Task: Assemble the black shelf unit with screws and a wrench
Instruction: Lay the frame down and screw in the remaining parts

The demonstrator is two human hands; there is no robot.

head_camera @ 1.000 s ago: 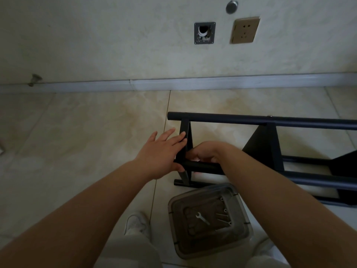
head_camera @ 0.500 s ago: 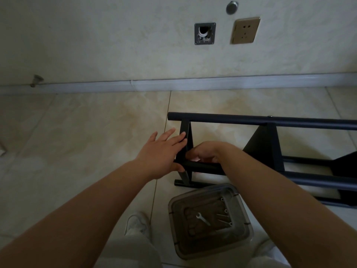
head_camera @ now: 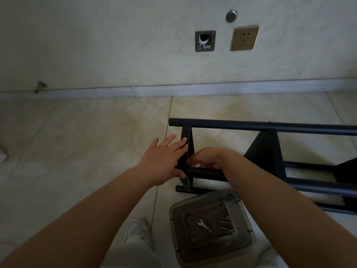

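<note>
The black shelf unit (head_camera: 270, 125) lies on its side on the tiled floor, its long tubes running off to the right. My left hand (head_camera: 162, 161) presses flat, fingers straight, against the outside of the narrow end panel (head_camera: 185, 136). My right hand (head_camera: 208, 158) reaches in behind that panel just above the lower tube (head_camera: 204, 172), with its fingers curled. Whatever they pinch is hidden by the panel. A small silver wrench (head_camera: 204, 226) and a few long screws (head_camera: 226, 223) lie in a clear plastic container (head_camera: 172, 211) on the floor below the shelf.
The wall is close ahead, with a baseboard (head_camera: 173, 89), a gold socket (head_camera: 244, 37) and a square pipe opening (head_camera: 205, 41). My white shoe (head_camera: 137, 231) is left of the container. Bare tile lies to the left of the shelf.
</note>
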